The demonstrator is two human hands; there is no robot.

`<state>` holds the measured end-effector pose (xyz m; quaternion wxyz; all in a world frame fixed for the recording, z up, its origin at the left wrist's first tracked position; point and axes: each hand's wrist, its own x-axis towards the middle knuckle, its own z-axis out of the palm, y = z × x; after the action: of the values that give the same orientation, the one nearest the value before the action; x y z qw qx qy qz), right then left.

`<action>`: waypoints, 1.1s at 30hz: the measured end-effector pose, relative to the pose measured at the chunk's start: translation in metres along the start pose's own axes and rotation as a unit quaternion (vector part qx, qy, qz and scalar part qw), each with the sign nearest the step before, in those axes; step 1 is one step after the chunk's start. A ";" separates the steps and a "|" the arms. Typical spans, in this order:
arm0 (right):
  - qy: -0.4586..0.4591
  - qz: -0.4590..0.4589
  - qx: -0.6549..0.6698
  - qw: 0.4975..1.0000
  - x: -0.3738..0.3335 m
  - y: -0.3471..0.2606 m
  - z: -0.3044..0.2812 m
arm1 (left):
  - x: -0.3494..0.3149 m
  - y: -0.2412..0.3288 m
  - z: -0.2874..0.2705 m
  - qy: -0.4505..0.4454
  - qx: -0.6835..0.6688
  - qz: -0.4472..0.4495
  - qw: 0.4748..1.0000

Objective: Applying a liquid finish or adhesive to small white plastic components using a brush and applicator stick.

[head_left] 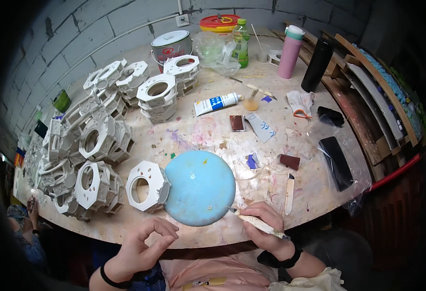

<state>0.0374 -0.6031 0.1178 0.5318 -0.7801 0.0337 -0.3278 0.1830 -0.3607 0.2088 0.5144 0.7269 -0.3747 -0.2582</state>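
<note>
A pale-handled knife (pixel 262 225) is gripped by the fingers of the right hand (pixel 270 213), its tip at the blue disc's (pixel 201 186) lower right edge. The left hand's (pixel 142 242) fingers are half curled and free. The worktop (pixel 174 139) is paint-stained; grey blocks form the wall (pixel 111 29). The tube (pixel 216 104) bears blue-and-white printing.

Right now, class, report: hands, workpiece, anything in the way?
Right hand gripping slim tool, tip near blue disc. Left hand empty. Possible obstacle: white octagonal frame, disc's left side.
</note>
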 end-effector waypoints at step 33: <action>0.082 -0.035 0.058 0.994 -0.005 0.002 -0.040 | 0.390 -0.010 0.062 -0.024 0.025 -0.320 0.947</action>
<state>0.0122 -0.6346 0.1231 0.5595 -0.7192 0.0305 -0.4108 0.3673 -0.7097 0.1819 0.3770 0.8147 -0.1415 -0.4172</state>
